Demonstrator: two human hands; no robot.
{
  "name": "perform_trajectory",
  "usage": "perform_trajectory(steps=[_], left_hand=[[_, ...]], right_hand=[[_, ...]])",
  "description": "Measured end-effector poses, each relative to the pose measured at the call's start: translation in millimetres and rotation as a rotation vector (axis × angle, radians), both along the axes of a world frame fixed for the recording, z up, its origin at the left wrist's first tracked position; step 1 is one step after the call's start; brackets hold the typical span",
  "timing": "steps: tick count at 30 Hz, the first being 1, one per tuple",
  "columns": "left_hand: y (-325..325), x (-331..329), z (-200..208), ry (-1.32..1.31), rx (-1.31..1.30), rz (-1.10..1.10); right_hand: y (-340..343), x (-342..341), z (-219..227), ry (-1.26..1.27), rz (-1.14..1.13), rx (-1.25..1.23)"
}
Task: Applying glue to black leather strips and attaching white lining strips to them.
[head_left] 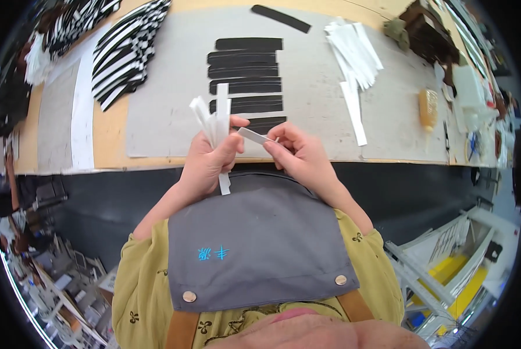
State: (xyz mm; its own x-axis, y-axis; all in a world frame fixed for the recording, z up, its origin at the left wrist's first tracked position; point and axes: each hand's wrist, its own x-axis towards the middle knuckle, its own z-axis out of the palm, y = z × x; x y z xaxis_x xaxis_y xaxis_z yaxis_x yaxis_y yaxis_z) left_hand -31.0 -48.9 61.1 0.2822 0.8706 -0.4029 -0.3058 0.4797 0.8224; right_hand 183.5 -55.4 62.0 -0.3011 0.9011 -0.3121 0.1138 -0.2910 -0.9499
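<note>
My left hand [203,161] is closed around a small bundle of white strips [222,110], which stick up above the fingers and hang down below the palm. Between the thumb and fingers of my right hand [300,152] is a single pale strip [252,136], its free end pointing at my left fingertips. Whether that end touches the left hand I cannot tell. Just beyond both hands, several black strips [246,86] with rounded left ends lie in a column on the grey work mat [161,125]. The nearest ones are partly covered by my hands and the bundle.
A fanned pile of white strips [353,55] lies right of the black column; one lone black strip [281,18] is at the back. Black-and-white strips [124,58] are heaped at left. A bottle of amber liquid [428,109] and a dark brown box-like object [426,32] are at right.
</note>
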Motion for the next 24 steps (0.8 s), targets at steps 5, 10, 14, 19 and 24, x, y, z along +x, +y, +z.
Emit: perform_trajectory(steps=[5,10,14,19,24], left_hand=[[1.1,-29.3,-18.3,0.244,0.140,-0.087],[6.8,-43.1,-22.7,0.521,1.067,-0.218],[4.2,-56.9,-22.4,0.623,1.160,-0.257],[-7.0,-77.7,-40.0,1.058,1.200,-0.254],[-14.1,-79.6,-50.2,1.244,1.177,-0.219]], right_hand=[[9.1,-13.8,6.1,-0.048,0.084,-0.079],[11.4,-5.1,-1.6,-0.029,0.230,-0.127],[15.7,-4.9,-2.6,-0.158,0.346,0.061],[19.8,-14.4,5.5,-0.267,0.199,0.098],[30.3,-32.1,-5.2,-0.409,0.157,0.248]])
